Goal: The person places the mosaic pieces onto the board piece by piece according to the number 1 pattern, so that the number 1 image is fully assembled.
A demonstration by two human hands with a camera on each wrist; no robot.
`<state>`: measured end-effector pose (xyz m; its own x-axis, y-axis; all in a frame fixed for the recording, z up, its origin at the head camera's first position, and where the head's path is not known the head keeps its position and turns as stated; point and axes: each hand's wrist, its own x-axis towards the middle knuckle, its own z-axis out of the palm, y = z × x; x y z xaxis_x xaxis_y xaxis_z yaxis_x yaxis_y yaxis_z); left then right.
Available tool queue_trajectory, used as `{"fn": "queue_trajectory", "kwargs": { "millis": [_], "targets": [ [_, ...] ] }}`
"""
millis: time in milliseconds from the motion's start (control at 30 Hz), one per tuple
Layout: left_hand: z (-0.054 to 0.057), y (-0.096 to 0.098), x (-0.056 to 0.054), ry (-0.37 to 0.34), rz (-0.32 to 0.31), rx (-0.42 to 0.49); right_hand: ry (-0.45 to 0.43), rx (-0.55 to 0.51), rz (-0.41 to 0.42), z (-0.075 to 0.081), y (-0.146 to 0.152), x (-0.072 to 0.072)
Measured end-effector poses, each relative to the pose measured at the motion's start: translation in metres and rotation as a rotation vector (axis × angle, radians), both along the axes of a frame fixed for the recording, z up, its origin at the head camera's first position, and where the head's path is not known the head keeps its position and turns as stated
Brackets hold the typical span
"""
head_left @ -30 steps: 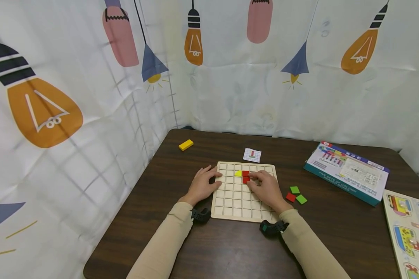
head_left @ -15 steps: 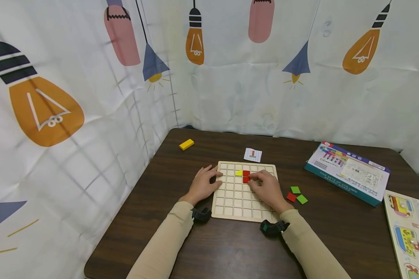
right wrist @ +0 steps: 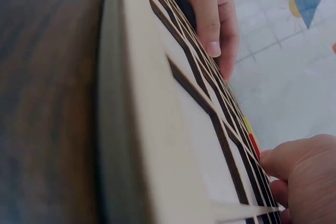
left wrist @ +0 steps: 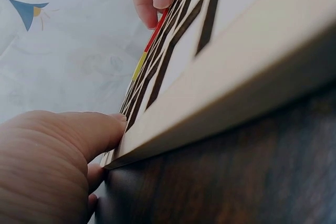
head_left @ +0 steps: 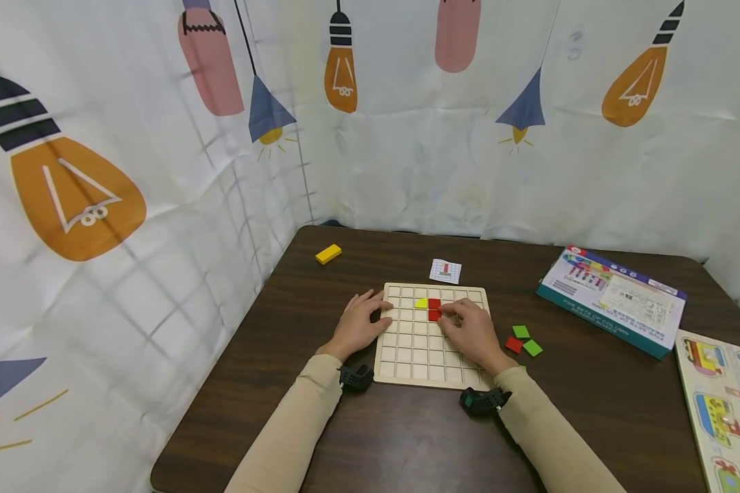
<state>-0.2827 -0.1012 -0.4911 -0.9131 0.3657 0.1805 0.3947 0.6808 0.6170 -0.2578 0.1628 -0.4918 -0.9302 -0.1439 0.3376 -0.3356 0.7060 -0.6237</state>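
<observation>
A pale wooden grid board (head_left: pixel 412 359) lies on the dark table. My left hand (head_left: pixel 358 325) rests at its left edge, thumb and index finger spread on the rim; the left wrist view shows the thumb (left wrist: pixel 102 129) lying there. Two red square tiles (head_left: pixel 434 303) sit one above the other in the grid, with a yellow tile (head_left: pixel 421 304) with a slanted side left of the upper one. My right hand (head_left: pixel 471 332) reaches over the board, its thumb and index finger pinching at the right side of the lower red tile (head_left: pixel 434 315). The palm hides the cells beneath it.
Right of the board lie green tiles (head_left: pixel 533 348) and a loose red tile (head_left: pixel 513 344). A pattern card (head_left: pixel 445 271) is behind the board, a yellow block (head_left: pixel 328 254) at back left. A game box (head_left: pixel 613 301) and picture board (head_left: pixel 718 411) lie at right.
</observation>
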Motion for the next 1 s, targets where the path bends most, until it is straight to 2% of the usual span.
{"fn": "queue_trajectory", "kwargs": {
  "millis": [400,633,1000],
  "targets": [
    [-0.001,-0.001,0.003,0.003,-0.021,-0.026,-0.020,-0.014,0.005,-0.003,0.006,0.006],
    [0.000,0.000,0.006,0.004,-0.032,-0.012,-0.039,-0.059,0.021,0.006,0.015,0.016],
    [0.002,0.001,0.003,0.009,-0.014,-0.029,0.067,-0.002,0.009,0.017,0.043,0.034]
  ]
}}
